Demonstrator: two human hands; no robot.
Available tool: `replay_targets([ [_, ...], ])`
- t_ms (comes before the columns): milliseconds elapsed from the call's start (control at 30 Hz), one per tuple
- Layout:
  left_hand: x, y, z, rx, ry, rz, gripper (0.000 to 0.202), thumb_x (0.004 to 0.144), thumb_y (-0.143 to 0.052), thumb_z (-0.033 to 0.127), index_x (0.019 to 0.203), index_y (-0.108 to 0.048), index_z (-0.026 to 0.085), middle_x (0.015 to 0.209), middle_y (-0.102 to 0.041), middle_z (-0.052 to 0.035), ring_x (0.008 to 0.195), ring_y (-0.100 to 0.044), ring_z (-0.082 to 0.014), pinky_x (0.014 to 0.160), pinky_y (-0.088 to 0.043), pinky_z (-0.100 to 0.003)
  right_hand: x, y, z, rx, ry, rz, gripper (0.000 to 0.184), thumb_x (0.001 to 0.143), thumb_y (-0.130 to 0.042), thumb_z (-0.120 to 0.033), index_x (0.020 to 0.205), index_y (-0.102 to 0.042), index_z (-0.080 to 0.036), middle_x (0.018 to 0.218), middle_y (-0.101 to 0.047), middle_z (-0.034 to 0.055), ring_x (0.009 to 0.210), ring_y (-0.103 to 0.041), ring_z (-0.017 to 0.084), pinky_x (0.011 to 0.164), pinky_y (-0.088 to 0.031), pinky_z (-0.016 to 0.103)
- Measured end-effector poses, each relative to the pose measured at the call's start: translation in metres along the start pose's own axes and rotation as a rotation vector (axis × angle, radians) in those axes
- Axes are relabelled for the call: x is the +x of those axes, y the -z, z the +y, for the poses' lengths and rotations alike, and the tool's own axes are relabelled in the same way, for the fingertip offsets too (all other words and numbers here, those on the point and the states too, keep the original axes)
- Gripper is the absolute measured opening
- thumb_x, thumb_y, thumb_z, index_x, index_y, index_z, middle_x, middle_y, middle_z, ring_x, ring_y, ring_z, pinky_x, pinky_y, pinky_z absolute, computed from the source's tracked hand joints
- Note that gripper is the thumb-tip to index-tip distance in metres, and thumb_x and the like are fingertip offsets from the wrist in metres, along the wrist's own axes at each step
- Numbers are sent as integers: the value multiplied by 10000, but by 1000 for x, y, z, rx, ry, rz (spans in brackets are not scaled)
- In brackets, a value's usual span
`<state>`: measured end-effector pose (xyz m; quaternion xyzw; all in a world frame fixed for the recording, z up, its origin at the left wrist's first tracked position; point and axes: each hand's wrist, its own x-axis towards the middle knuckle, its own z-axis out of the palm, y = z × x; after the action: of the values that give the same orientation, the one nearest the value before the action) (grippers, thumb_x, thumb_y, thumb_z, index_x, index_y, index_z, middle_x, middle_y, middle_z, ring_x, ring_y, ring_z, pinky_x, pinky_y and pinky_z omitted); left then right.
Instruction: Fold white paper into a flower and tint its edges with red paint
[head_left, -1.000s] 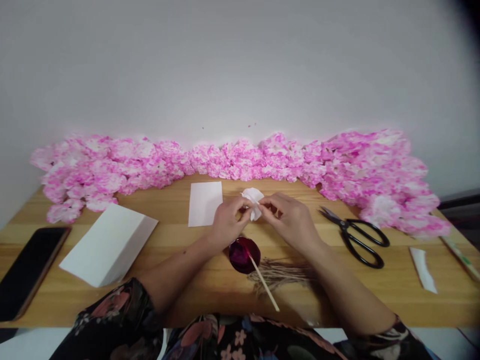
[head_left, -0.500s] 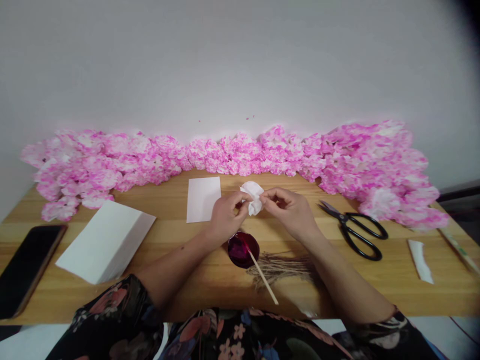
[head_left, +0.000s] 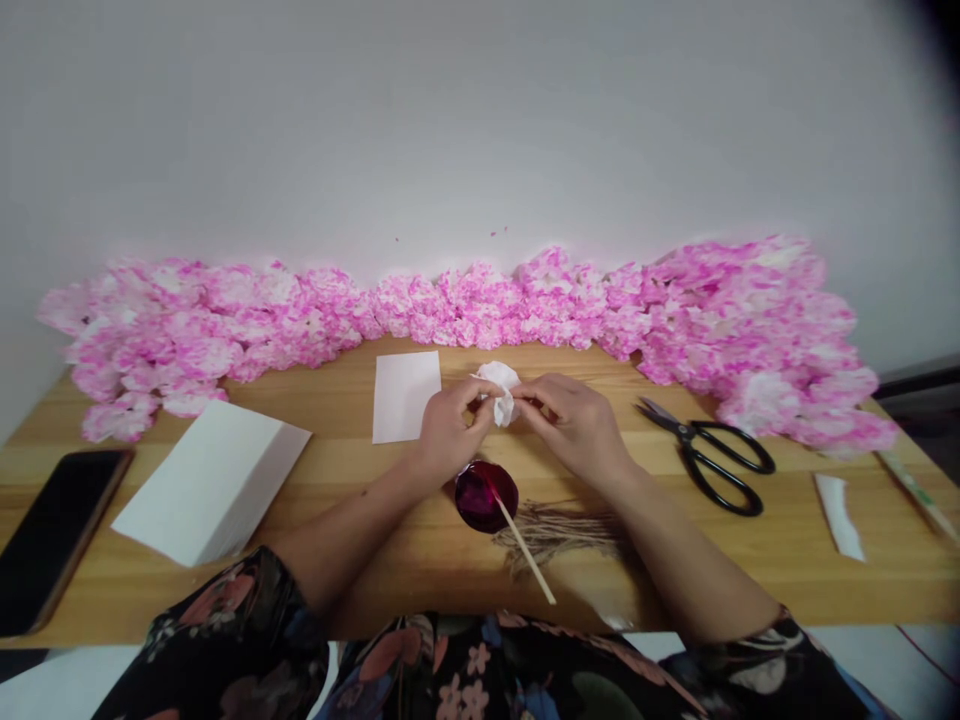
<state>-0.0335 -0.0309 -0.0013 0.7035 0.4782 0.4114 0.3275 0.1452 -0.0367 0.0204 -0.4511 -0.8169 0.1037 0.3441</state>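
Observation:
Both of my hands meet over the middle of the wooden table [head_left: 352,480] and pinch a small crumpled white paper flower [head_left: 500,386]. My left hand [head_left: 448,432] grips it from the left, fingers closed. From the right, my right hand [head_left: 574,422] pinches the same paper. Just below my hands stands a small cup of dark red dye [head_left: 486,495] with a wooden stick [head_left: 527,553] leaning out of it. A bundle of brown twine [head_left: 559,530] lies beside the cup.
A long row of pink paper flowers [head_left: 480,310] lines the back against the wall. A white paper sheet [head_left: 406,395], a thick stack of white paper [head_left: 214,482], a phone [head_left: 56,535], black scissors [head_left: 709,455] and a white scrap [head_left: 840,515] lie on the table.
My hands have drawn closer together on the white paper, which looks more bunched up. The view has shifted slightly.

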Motion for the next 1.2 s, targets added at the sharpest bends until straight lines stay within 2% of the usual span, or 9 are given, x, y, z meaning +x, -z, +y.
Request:
replay_targets([
  [267,1,-1,0,-39,-32,-9,70,832,-584,193,827,-653,185,807,-717,-15,708,-635,-122,704,-493,-234,-2,-4,-3,-30,-27,3,169,926,-525,-235,896,-687,-197,839,-707,58,766,-630,182,677,-463,296],
  [933,1,0,1,-19,1,0,76,824,-559,186,797,-630,181,761,-696,-3,690,-621,-120,682,-473,-226,-2,-3,-8,-33,-60,-12,134,898,-545,-222,871,-675,-204,792,-678,38,738,-605,174,653,-431,287],
  [1200,1,-1,-1,-12,-33,-14,79,826,-563,177,791,-634,181,772,-700,-9,697,-622,-119,694,-483,-228,-2,-5,-9,-54,-62,-12,163,903,-531,-226,824,-672,-199,771,-674,42,711,-596,169,636,-422,283],
])
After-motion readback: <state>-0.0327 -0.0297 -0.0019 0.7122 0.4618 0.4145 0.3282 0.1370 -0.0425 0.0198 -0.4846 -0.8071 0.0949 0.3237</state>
